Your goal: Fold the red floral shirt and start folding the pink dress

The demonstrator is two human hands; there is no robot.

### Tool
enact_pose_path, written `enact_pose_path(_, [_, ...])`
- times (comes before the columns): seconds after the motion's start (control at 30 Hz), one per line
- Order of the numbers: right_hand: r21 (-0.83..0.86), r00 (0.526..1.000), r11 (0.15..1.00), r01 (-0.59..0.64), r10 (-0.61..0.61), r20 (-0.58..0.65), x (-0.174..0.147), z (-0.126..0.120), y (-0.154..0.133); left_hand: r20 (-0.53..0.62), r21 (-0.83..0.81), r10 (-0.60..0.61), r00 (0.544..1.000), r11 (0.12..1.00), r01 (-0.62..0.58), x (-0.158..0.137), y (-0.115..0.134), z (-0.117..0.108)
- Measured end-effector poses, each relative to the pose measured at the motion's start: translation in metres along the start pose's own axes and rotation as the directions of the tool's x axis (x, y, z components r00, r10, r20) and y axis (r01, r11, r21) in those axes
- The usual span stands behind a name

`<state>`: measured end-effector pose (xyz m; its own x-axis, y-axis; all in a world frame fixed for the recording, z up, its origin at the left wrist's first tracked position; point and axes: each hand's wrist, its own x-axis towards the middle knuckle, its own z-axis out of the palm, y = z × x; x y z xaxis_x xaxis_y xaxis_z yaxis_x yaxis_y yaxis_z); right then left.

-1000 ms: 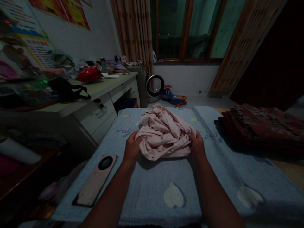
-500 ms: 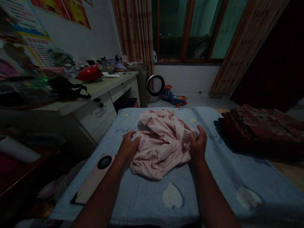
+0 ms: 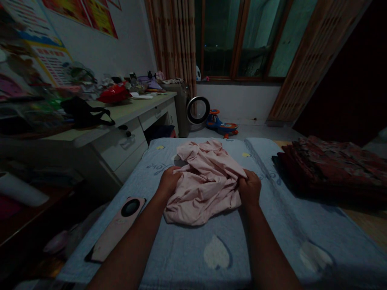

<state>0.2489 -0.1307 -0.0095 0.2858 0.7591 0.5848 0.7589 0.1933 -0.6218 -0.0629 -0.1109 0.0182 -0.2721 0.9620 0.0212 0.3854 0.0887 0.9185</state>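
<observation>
Nearest, a phone (image 3: 116, 231) lies back up by the near left corner of the blue cloth (image 3: 181, 257), partly behind the left arm. Its spot at the side likely leaves the middle free for both hands.

Next come the hands. The left hand (image 3: 169, 179) has its grip on the left side of the pink cloth (image 3: 208, 189), bunching a bit of it. The right hand (image 3: 250, 187) has its grip on the other side, with fabric pinched in the fingers. Holding one side each probably lets them pull it evenly. The pink cloth sits crumpled between them, in the middle of the blue cloth, reaching toward the far edge.

A dark red folded pile (image 3: 332, 169) lies over the right edge, maybe there to be out of the way.

Farther off, past the left edge, a tabletop (image 3: 130, 110) holds a red bag (image 3: 115, 93). A blue toy car (image 3: 222, 125) is on the floor past the far edge.
</observation>
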Motion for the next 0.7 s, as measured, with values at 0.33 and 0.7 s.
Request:
enact_pose_path(0.33, [-0.021, 0.916, 0.945, -0.326, 0.322, 0.24, 0.014, -0.03, 0.011, -0.346, -0.054, 0.011, 0.938, 0.998, -0.032, -0.013, -0.007, -0.09])
enact_pose_path(0.7, [-0.077, 0.906, 0.994, -0.08, 0.105, 0.411, 0.084, -0.027, 0.005, 0.049, 0.582, 0.295, 0.954, 0.768, -0.267, 0.061, 0.019, -0.049])
